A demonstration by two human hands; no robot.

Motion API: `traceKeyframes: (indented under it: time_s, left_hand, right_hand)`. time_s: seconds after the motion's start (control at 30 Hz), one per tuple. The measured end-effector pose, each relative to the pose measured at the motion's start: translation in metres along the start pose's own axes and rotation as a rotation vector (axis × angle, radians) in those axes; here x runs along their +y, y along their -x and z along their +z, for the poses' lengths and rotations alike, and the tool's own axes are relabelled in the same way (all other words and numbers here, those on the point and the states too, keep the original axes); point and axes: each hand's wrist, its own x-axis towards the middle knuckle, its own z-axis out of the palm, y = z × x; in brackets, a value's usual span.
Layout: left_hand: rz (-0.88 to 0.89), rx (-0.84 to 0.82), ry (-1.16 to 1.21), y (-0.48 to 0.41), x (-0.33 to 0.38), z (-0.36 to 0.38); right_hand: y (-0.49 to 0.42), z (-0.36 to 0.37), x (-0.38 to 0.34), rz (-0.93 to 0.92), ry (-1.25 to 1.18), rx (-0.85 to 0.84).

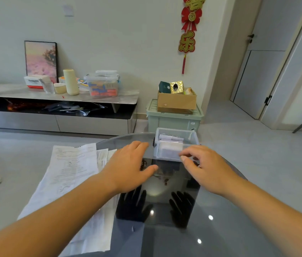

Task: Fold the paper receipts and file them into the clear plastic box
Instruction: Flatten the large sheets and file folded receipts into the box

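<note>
Folded receipts (170, 147) stand in the clear plastic box (192, 136) at the glass table's (220, 229) far edge, just beyond my fingers. My right hand (207, 169) curls loosely at its near rim; whether it pinches anything I cannot tell. My left hand (127, 164) is spread flat beside the box, with unfolded papers (68, 173) under that forearm.

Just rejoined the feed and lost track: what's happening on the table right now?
A person is filing receipts. Folded receipts already stand in the clear plastic box at the far edge of the glass table. The right hand is at the box's near wall; whether it grips it is unclear. The left hand hovers flat beside the unfolded receipts.
</note>
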Motion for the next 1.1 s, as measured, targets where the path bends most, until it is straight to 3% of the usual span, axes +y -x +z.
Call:
traceKeyframes:
  time_s: [0.13, 0.23, 0.33, 0.5, 0.67, 1.1]
  left_hand:
    - [-0.298, 0.018, -0.017, 0.061, -0.037, -0.013]
    - [-0.616, -0.087, -0.155, 0.094, -0.082, -0.018]
    - [-0.811, -0.157, -0.099, 0.122, -0.116, -0.022]
    - [-0.647, -0.244, -0.103, 0.142, -0.113, -0.016]
    - [-0.605, -0.305, -0.087, 0.141, -0.099, -0.004]
    - [-0.439, -0.344, -0.078, 0.126, -0.025, 0.023]
  right_hand:
    - [0.039, 0.02, -0.041, 0.03, -0.14, -0.113]
    - [0.052, 0.045, -0.072, 0.036, -0.179, -0.244]
    - [0.058, 0.065, -0.102, 0.094, -0.296, -0.359]
    - [0.046, 0.095, -0.132, 0.158, -0.455, -0.365]
    - [0.04, 0.107, -0.139, 0.229, -0.524, -0.35]
    - [0.08, 0.074, -0.094, 0.325, -0.371, -0.266]
